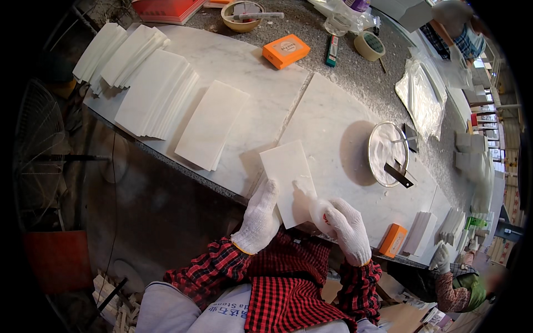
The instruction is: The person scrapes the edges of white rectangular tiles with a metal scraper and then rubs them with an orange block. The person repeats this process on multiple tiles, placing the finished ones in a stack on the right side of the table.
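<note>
Both my hands wear white knitted gloves. A thin white rectangular stone tile (286, 169) is tilted over the table's front edge, and my left hand (260, 213) is closed on its left side. There is a small greyish mark with a shadow on the tile's face. My right hand (348, 230) grips a small whitish rounded piece (318, 213) with a bit of red on it, against the tile's lower right edge. Its exact kind is hard to make out. To the right stands a metal bowl (383, 152) of white paste, with a dark-handled scraper (397, 174) in it.
Several stacks of white tiles (152, 94) line the left, with a loose pair (211, 125) nearer. Orange boxes (286, 51) (392, 240), a tape roll (370, 46) and plastic sheeting (422, 97) lie around. A co-worker's gloved hand (442, 258) is at the right; a fan (50, 144) stands left.
</note>
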`<state>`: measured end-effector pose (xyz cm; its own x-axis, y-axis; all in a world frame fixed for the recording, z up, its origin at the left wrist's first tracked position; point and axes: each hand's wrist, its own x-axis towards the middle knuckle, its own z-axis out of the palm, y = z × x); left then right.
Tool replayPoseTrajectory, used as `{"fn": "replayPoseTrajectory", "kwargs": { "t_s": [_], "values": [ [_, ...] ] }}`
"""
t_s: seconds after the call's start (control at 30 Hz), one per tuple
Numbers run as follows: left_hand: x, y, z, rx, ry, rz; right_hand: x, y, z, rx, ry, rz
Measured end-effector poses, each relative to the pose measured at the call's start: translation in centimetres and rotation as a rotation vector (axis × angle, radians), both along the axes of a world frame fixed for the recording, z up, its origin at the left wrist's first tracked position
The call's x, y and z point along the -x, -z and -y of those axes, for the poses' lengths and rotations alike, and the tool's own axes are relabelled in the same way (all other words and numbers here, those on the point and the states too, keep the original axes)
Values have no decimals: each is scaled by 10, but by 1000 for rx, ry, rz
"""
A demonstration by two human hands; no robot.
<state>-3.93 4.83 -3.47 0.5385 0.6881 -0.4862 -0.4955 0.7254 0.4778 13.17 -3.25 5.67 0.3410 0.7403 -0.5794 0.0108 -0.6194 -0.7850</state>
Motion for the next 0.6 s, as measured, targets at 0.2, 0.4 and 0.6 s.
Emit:
{"fn": "replayPoseTrajectory", "kwargs": {
  "t_s": [0.2,0.4,0.6],
  "values": [
    [2,19,3,-236,31,-105,-11,0,9,-28,1,-75],
    [5,-17,-7,79,30,10,-22,15,-26,-350,201,-127],
    [22,-38,-1,16,93,-5,-27,58,-91,-484,331,128]
  ]
}}
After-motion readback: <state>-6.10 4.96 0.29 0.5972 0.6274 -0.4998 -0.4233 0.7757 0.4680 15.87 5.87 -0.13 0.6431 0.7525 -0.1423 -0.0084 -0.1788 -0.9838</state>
